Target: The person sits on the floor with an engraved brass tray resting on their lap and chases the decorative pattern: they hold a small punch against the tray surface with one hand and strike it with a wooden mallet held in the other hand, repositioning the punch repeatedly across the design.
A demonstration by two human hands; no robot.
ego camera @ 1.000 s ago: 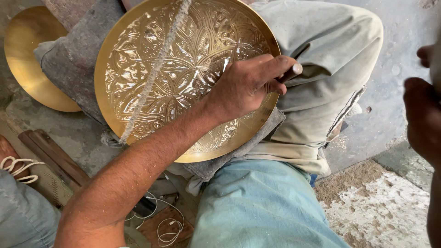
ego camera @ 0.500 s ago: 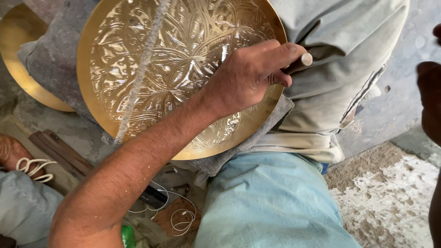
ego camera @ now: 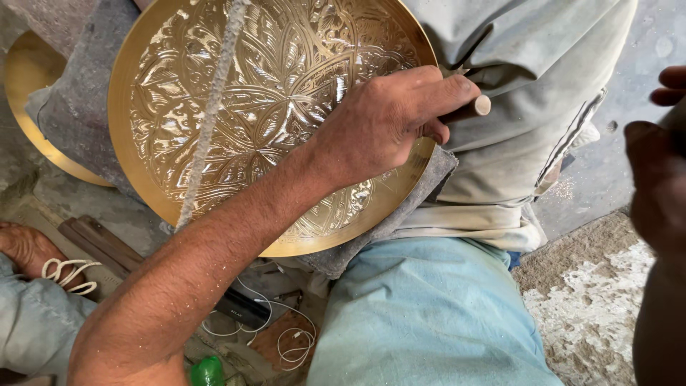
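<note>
A large round brass plate (ego camera: pixel 236 107) with engraved floral patterns rests tilted on a grey cloth pad (ego camera: pixel 78 107). My left hand (ego camera: pixel 386 121) lies over the plate's right rim, shut on a tool whose wooden handle (ego camera: pixel 471 109) sticks out to the right. The tool's tip is hidden under my fingers. My right hand (ego camera: pixel 654 186) is at the right edge of the view, dark and blurred, with its fingers curled. Whether it holds anything is not visible. A pale streak (ego camera: pixel 214 107) runs down the plate's left half.
A second brass plate (ego camera: pixel 28 86) lies behind the pad at the left. Light blue trousers (ego camera: pixel 429 314) and a grey shirt (ego camera: pixel 529 86) fill the middle and right. A sandalled foot (ego camera: pixel 25 246), a wooden strip (ego camera: pixel 100 246), white cables (ego camera: pixel 293 343) and a green cap (ego camera: pixel 207 372) sit on the floor.
The view has drifted, so the plate sits higher and further left in frame. My left hand keeps its grip on the tool at the plate's right rim.
</note>
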